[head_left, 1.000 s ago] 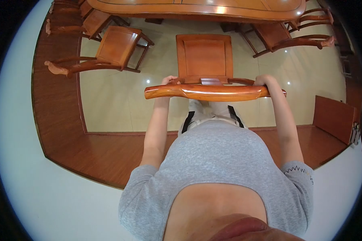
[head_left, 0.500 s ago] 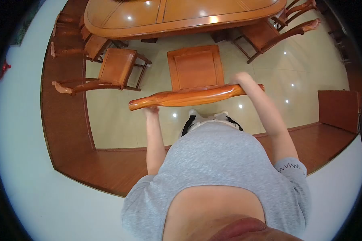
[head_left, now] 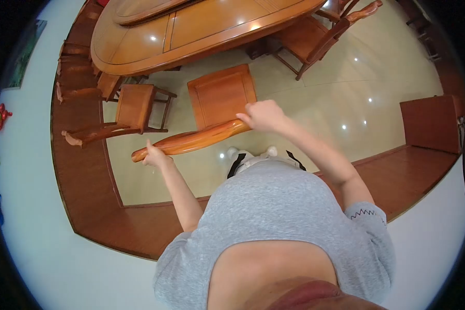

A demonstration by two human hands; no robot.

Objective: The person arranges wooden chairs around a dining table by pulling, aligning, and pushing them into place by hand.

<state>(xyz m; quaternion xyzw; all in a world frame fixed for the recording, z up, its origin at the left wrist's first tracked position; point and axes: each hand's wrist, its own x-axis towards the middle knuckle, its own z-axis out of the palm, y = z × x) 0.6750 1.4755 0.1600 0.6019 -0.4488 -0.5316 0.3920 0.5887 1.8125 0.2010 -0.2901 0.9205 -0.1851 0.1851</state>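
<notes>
In front of me stands a wooden chair [head_left: 222, 95], its seat toward the table and its curved, glossy back rail nearest to me. My left hand [head_left: 155, 155] is closed around the left end of the rail, thumb up. At the rail's other end, my right hand [head_left: 263, 115] grips the wood from above and hides that end. The rail slants, its right side farther from me than its left. The chair's legs are hidden below the seat.
A large round wooden table [head_left: 212, 39] with a raised turntable stands ahead. To the left is another chair [head_left: 134, 107], with more behind it; a further chair [head_left: 307, 41] is at the right. A brown wooden cabinet [head_left: 429, 124] stands far right on the shiny tiled floor.
The chair has shifted left and turned, its back rail now slanting more. Both hands moved left with it; the right hand now shows its thumb. My view has turned slightly.
</notes>
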